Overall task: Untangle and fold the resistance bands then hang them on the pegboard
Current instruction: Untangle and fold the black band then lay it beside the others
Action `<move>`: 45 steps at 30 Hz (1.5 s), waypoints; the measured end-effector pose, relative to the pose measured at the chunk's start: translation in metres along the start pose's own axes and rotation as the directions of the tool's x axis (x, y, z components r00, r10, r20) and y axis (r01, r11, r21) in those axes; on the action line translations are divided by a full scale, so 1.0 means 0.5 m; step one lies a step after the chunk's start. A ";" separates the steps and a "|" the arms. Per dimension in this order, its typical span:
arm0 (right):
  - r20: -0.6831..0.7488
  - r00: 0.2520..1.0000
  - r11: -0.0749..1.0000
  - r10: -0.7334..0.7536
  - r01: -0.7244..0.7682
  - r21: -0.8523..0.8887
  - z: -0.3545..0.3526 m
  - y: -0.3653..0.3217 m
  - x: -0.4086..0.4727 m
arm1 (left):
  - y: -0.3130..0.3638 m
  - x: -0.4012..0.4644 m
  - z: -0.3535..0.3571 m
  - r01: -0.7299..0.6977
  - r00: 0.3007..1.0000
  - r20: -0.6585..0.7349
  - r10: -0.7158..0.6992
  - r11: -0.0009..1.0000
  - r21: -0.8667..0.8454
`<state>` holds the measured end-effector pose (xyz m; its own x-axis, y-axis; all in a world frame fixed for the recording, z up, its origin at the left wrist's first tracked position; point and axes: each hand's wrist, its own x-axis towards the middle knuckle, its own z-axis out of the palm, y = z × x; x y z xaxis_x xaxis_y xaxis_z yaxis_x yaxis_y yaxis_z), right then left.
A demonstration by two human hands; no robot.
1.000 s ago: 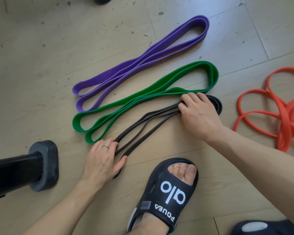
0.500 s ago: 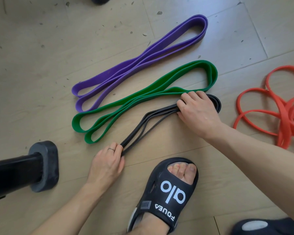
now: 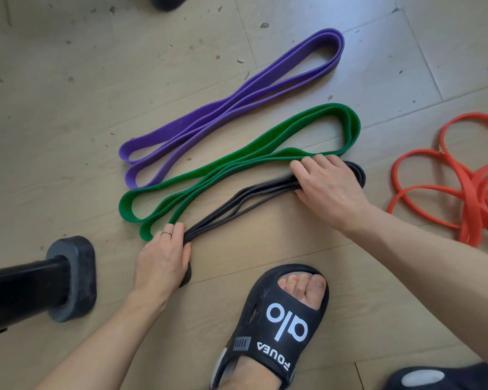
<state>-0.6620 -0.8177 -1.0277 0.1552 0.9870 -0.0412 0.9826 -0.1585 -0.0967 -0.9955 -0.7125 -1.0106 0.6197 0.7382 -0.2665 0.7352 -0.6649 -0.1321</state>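
Note:
A thin black band (image 3: 238, 205) lies folded in several strands on the wooden floor. My left hand (image 3: 162, 256) grips its near-left end, fingers curled round the bunched strands. My right hand (image 3: 326, 187) holds the far-right end down, fingers bent over the strands, with the loop's tip showing behind the hand. A folded green band (image 3: 254, 164) lies just beyond the black one, and a folded purple band (image 3: 228, 111) lies further back. A tangled orange band (image 3: 459, 178) lies in loops at the right edge. No pegboard is in view.
A black post on a grey rubber foot (image 3: 71, 277) sits at the lower left. My foot in a black sandal (image 3: 276, 325) stands just below the black band. A second dark shoe (image 3: 440, 380) shows at the bottom right corner. The floor is speckled with small debris.
My left hand has gone from lying flat on the band's end to gripping the gathered strands and has drawn them together. My right hand stays on the far end.

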 end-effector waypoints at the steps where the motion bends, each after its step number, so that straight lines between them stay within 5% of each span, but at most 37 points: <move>1: -0.002 1.000 1.000 0.001 -0.001 0.004 0.000 0.006 -0.003 | -0.001 0.001 0.002 0.003 1.000 -0.004 -0.003 1.000 0.004; 18: 0.003 0.995 0.989 -0.100 0.099 0.108 -0.002 0.062 -0.020 | -0.037 -0.033 0.018 -0.034 0.998 0.053 0.027 0.991 0.133; 34: 0.053 0.998 0.995 0.032 -0.037 0.094 -0.003 0.044 -0.046 | -0.020 -0.029 0.000 0.018 0.989 0.144 -0.037 0.991 0.129; 45: 0.100 0.995 0.997 -0.014 0.007 0.071 -0.012 0.016 -0.052 | 0.049 -0.002 -0.058 -0.056 0.989 0.144 0.036 0.989 0.136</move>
<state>-0.6577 -0.8444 -1.0216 0.1301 0.9817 -0.1392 0.9740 -0.1528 -0.1673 -0.9701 -0.7264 -0.9858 0.5995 0.6897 -0.4061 0.6552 -0.7143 -0.2459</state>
